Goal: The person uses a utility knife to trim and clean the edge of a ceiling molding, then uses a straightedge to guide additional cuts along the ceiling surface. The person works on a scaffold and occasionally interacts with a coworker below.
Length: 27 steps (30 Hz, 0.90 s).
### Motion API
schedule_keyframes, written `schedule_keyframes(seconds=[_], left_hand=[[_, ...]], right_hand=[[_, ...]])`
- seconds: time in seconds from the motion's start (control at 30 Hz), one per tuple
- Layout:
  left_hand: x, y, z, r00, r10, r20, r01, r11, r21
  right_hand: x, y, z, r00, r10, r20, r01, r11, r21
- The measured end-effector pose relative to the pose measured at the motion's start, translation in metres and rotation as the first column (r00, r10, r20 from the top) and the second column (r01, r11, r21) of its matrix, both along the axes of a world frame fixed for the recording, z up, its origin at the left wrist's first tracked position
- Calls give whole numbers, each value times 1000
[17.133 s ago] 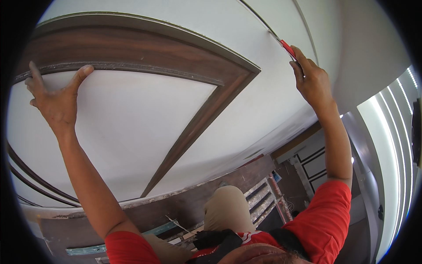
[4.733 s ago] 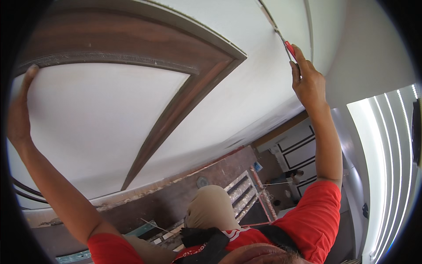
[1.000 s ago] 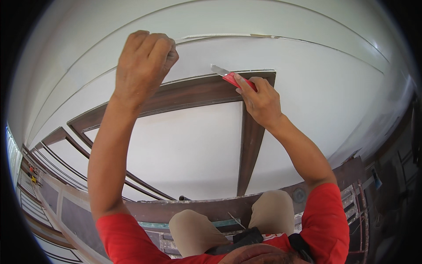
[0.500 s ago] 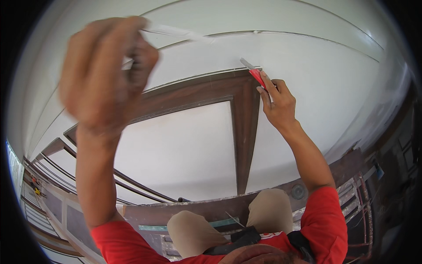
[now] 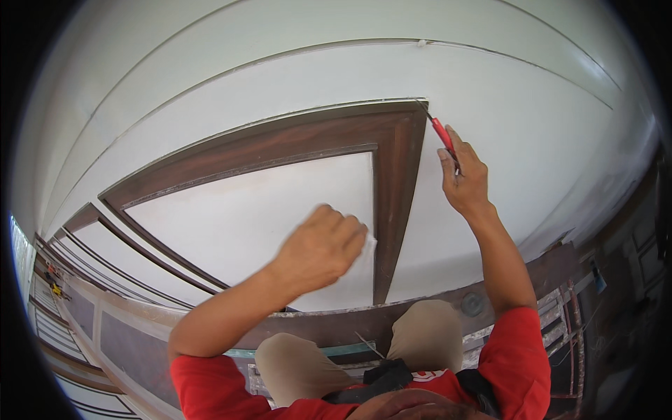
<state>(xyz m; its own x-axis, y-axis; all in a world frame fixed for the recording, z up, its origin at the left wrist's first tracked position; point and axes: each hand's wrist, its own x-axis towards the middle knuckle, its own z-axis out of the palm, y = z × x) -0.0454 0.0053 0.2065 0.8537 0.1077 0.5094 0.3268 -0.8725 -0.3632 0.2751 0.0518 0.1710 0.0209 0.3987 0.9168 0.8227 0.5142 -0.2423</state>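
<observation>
In the head view my right hand (image 5: 463, 175) grips a red-handled utility knife (image 5: 442, 133) near the top right corner of a brown moulded frame (image 5: 399, 189) on the white overhead surface (image 5: 490, 98). The thin blade points up-left toward that corner; whether it touches cannot be told. My left hand (image 5: 316, 248) is closed, slightly blurred, below the white inset panel's (image 5: 266, 189) middle, with a crumpled thin white strip (image 5: 369, 245) in its fingers. Above the frame runs a long curved seam, with a small white scrap (image 5: 421, 43) on it.
Below me is a brown, dusty plank (image 5: 518, 280) with a round grey item (image 5: 472, 304), a teal strip (image 5: 343, 348) and slatted, paint-spattered framework (image 5: 563, 329) beside my knees (image 5: 427, 332). More dark-framed panels (image 5: 91, 231) run off left, where small yellow items (image 5: 57, 288) lie.
My left hand has dropped from high at upper left, bringing the white strip away from the seam. My right hand with the knife has moved right, from below the frame's top edge to beside its corner.
</observation>
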Motion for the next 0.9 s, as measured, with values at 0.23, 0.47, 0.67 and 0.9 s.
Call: schedule_keyframes(seconds=[0.23, 0.47, 0.67, 0.9], left_hand=[[65, 16, -93, 975, -15, 221, 71, 967, -244], [107, 17, -118, 997, 38, -70, -74, 778, -624], [82, 31, -73, 953, 174, 246, 50, 713, -699], [33, 56, -25, 563, 290, 774, 209, 856, -473]], right_hand=[[12, -29, -4, 995, -88, 57, 89, 996, -21], [5, -47, 4, 999, -33, -35, 26, 985, -172], [-6, -64, 18, 998, -58, -3, 56, 982, -180], [-17, -89, 1, 942, 4, -335, -95, 962, -254]])
